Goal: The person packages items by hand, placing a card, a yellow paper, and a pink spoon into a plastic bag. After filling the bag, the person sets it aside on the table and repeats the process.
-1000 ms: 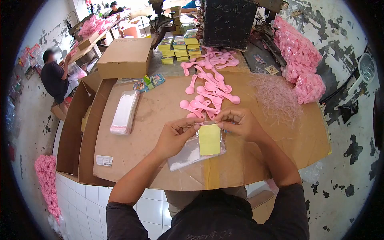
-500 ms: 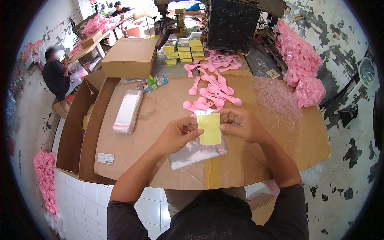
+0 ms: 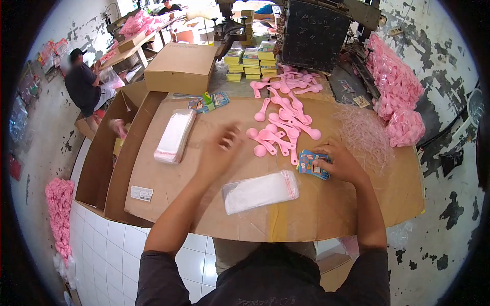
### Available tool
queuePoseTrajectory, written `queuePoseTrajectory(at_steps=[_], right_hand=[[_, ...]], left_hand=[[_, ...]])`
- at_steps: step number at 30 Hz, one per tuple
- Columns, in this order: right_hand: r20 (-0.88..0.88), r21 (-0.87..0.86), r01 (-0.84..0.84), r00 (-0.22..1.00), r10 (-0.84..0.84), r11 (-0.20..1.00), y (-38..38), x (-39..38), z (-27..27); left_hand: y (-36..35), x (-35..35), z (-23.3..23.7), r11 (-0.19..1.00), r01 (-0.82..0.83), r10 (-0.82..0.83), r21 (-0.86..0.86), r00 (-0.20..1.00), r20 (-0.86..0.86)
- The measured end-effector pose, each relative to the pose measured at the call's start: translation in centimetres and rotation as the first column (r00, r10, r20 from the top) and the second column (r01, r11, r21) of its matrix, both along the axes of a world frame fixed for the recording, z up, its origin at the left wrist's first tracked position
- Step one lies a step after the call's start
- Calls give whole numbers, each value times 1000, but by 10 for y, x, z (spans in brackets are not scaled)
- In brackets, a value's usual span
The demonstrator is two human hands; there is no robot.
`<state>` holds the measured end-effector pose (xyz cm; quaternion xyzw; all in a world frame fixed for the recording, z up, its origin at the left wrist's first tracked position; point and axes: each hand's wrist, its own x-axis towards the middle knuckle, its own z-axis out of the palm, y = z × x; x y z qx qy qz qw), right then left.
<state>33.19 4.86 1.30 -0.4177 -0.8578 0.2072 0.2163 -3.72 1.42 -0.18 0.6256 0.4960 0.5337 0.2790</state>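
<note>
My left hand [image 3: 225, 145] is smeared by motion above the cardboard, left of the loose pink measuring spoons [image 3: 278, 120]. Its fingers cannot be made out clearly. At the right, my right hand [image 3: 341, 162] has its thumb and fingers on a small stack of printed blue cards [image 3: 307, 164], closed around its right side. Below the spoons lies a stack of clear plastic sleeves [image 3: 260, 192], angled in front of me. A blurred pink item in clear wrap [image 3: 118, 127] shows at the opening of the box on the left.
Another pack of sleeves [image 3: 175, 136] lies at the left, beside the deep open carton [image 3: 113, 183]. A closed box [image 3: 179, 66] and stacked card bundles [image 3: 250, 62] stand at the back. Plastic strands [image 3: 365, 132] and bagged pink spoons [image 3: 393, 81] are at right. A co-worker [image 3: 82, 84] sits far left.
The yellow card-backed packet has left my hands. My left hand has swung left and up; my right hand has moved right, onto the cards. A pink wrapped item now appears at the carton.
</note>
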Motion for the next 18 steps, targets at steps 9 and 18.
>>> queuePoseTrajectory(at_steps=[9,18], right_hand=[[-130,-187,127,980,-153,974,3,-1,-3],[-553,-329,-16,813,-179,944,-16,-26,0]], left_hand=[[-19,32,-15,940,331,-329,-82,820,-469],[-22,37,-16,912,325,-366,-251,920,-139]])
